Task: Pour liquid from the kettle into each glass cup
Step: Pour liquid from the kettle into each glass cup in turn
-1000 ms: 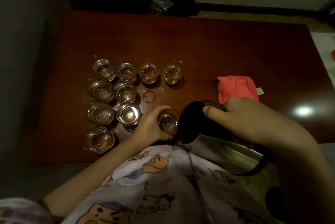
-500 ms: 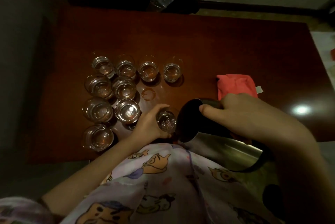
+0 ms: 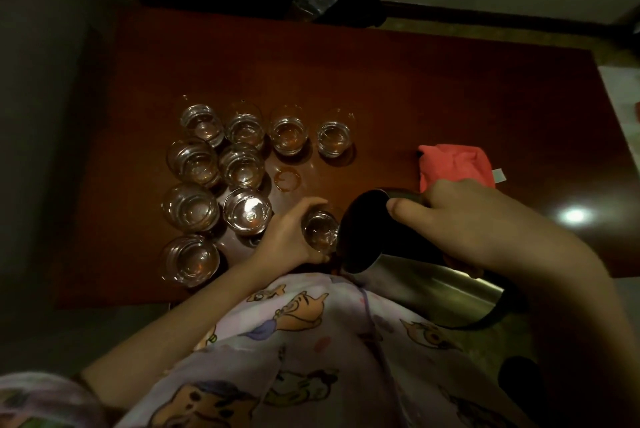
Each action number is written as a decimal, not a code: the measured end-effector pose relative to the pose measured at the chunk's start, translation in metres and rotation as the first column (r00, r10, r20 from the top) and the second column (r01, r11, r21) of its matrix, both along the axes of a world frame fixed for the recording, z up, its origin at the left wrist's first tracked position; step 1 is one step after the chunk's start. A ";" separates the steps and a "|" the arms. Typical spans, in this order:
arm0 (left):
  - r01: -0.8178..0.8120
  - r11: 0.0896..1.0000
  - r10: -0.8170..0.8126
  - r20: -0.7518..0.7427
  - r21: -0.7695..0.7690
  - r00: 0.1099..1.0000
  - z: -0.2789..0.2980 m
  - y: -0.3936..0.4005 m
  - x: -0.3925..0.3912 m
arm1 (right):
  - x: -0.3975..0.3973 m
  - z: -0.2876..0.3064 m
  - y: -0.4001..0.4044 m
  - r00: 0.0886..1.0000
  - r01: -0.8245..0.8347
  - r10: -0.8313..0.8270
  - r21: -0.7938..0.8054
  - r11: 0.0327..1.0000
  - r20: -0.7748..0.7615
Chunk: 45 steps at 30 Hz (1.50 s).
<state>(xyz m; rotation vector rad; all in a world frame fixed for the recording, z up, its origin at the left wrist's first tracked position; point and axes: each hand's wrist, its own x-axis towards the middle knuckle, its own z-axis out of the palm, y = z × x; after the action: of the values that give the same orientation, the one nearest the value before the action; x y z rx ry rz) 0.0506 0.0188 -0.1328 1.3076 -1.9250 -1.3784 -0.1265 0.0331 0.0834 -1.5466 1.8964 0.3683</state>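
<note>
Head view puts you well into the job: your left hand (image 3: pixel 287 240) wraps its grip around a small glass cup (image 3: pixel 320 231) at the near edge of the tabletop (image 3: pixel 415 88), and your right hand (image 3: pixel 464 223) clasps the steel kettle (image 3: pixel 408 254) by its upper body, thumb along the rim, tipped so its open mouth sits just beside that cup. Nine other glass cups (image 3: pixel 242 171) stand grouped to the left and beyond, and most of them look to hold some clear liquid, so by my reading the cup in your hand is among the last to fill. A wet ring (image 3: pixel 286 178) on the wood marks a bare spot among them, probably where this cup belongs. A red cloth (image 3: pixel 457 164) lies just behind your right hand. What you cannot settle from here: whether liquid is actually running at this instant, since the lip of the kettle is dark and partly behind the cup, though a dark patch below the lip hints at a dribble. Fill levels in the far cups are hard to judge in the dim light, and your patterned shirt (image 3: pixel 294 341) hides the near tabletop edge.
</note>
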 end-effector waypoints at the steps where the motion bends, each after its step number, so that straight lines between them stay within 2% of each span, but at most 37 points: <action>1: 0.002 1.000 -0.002 -0.003 0.000 1.000 -0.001 0.000 0.000 | 0.000 -0.001 0.000 1.000 -0.002 0.002 0.002 1.000 -0.004; 17: -0.007 1.000 0.007 -0.030 0.001 1.000 -0.002 0.001 0.000 | 0.002 0.002 0.001 0.999 0.003 -0.003 0.003 1.000 -0.036; 35: -0.008 0.999 0.009 0.009 -0.046 1.000 -0.001 0.001 0.001 | 0.002 0.002 0.001 0.999 -0.041 0.041 0.001 0.999 -0.018; 39: -0.003 0.999 0.004 0.013 -0.035 1.000 0.000 0.001 0.002 | 0.005 0.004 -0.001 1.000 -0.013 0.012 -0.004 1.000 -0.010; 45: -0.010 1.000 0.010 0.027 -0.011 1.000 0.000 0.001 0.001 | 0.006 0.004 -0.003 0.997 -0.059 0.060 0.022 0.998 -0.040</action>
<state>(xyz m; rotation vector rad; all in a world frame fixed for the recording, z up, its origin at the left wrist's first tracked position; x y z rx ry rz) 0.0519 0.0199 -0.1331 1.3354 -1.9383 -1.3506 -0.1208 0.0301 0.0874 -1.5962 1.8746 0.4480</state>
